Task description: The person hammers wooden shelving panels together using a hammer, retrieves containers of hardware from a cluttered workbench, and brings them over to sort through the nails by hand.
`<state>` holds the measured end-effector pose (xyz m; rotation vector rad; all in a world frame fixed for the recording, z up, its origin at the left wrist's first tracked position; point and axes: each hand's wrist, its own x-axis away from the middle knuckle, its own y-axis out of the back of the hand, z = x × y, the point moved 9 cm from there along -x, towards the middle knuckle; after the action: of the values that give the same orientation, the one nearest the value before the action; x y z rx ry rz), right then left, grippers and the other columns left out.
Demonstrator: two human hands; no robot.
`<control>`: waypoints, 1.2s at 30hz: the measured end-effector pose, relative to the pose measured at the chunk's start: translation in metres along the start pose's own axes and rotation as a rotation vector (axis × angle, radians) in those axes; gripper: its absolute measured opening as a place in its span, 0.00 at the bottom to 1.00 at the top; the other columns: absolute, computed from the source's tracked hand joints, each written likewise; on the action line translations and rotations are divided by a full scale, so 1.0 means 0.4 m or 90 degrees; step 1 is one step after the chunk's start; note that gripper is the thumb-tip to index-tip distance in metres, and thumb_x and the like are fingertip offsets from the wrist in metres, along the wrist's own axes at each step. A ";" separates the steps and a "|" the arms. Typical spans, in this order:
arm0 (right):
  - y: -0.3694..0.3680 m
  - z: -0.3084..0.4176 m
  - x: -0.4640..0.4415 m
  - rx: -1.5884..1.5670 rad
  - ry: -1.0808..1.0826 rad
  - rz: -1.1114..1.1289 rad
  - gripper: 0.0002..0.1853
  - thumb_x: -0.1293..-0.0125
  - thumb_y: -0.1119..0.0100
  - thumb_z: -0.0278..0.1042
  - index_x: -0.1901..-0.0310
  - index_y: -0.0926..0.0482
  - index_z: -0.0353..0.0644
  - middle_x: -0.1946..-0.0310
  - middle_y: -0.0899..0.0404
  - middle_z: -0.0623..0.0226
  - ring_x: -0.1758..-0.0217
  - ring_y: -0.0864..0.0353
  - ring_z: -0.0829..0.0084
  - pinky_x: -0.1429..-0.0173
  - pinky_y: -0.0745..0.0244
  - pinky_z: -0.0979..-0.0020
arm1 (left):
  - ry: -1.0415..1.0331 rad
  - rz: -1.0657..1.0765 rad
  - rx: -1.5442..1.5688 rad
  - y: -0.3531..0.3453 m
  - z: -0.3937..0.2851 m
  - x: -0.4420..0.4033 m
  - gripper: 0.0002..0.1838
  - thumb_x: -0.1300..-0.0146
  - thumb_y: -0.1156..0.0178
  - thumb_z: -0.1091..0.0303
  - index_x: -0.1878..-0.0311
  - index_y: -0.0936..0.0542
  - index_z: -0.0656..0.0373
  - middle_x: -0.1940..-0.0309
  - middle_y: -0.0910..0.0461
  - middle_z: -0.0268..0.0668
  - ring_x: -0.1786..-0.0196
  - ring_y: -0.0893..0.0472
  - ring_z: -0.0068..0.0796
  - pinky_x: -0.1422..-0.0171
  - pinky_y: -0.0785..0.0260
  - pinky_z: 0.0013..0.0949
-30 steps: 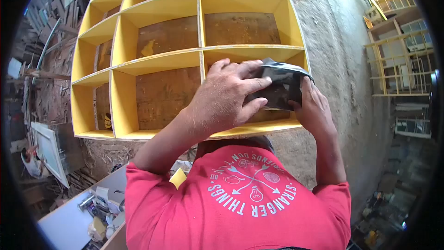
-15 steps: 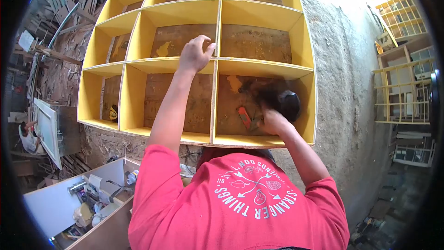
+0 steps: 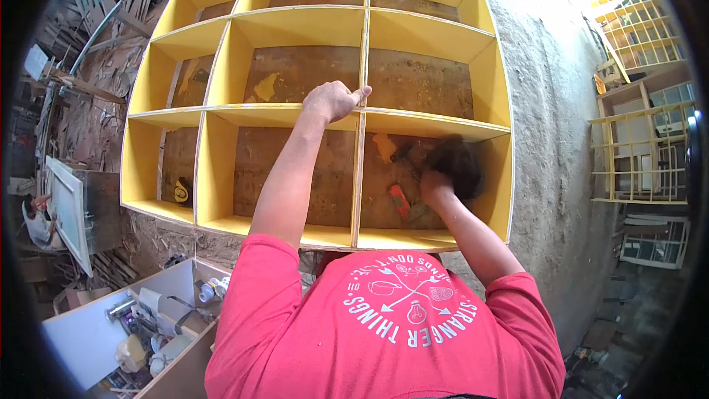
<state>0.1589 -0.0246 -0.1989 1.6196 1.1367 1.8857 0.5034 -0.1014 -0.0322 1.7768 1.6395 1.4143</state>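
My left hand (image 3: 334, 100) rests at a junction of dividers in the yellow shelf unit (image 3: 281, 114), its fingers curled over the edge and its thumb against the upright divider. In the lower right compartment, my right hand (image 3: 437, 186) is closed on a black bag (image 3: 459, 166), which is blurred; some fingers are hidden. A red tool (image 3: 399, 201) lies on the brown compartment bottom, left of that hand. Near the bag's left side is a small dark object (image 3: 402, 151), too unclear to name. A black and yellow tape measure (image 3: 182, 191) sits in the lower left compartment.
An open box (image 3: 88, 340) of mixed items stands at the lower left. Beyond it, a person (image 3: 40, 223) works beside a white framed panel (image 3: 68, 210). Yellow grilles (image 3: 639, 155) stand at the right, past a rough grey floor (image 3: 550, 111).
The black bag has gone from between both hands down into the lower right compartment. My left hand has left it and moved to the divider junction. The red tool has come into view.
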 end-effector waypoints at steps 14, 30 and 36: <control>0.360 0.082 0.365 -0.412 0.075 -0.192 0.21 0.19 0.39 0.48 0.45 0.22 0.35 0.65 0.17 0.38 0.56 0.12 0.41 0.53 0.22 0.48 | 0.010 0.040 0.025 0.009 0.001 0.000 0.46 0.27 0.52 0.20 0.46 0.08 0.59 0.42 0.11 0.53 0.35 0.14 0.53 0.28 0.24 0.52; 0.500 0.266 0.361 -0.266 0.140 -0.310 0.18 0.15 0.48 0.51 0.51 0.27 0.41 0.75 0.17 0.46 0.71 0.15 0.41 0.66 0.21 0.42 | 0.010 0.065 0.010 0.021 -0.006 -0.010 0.44 0.28 0.49 0.22 0.42 0.09 0.57 0.40 0.11 0.50 0.34 0.14 0.49 0.29 0.23 0.49; 0.219 0.238 0.400 -1.184 -0.115 0.154 0.20 0.12 0.52 0.57 0.51 0.25 0.47 0.76 0.37 0.80 0.81 0.39 0.83 0.76 0.38 0.73 | -0.006 0.043 0.055 0.008 0.008 -0.010 0.44 0.28 0.49 0.22 0.47 0.07 0.58 0.43 0.11 0.54 0.36 0.14 0.54 0.29 0.24 0.52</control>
<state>0.2274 0.0733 -0.0316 0.6500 -0.8926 1.6576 0.5085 -0.1048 -0.0328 1.9009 1.6748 1.3810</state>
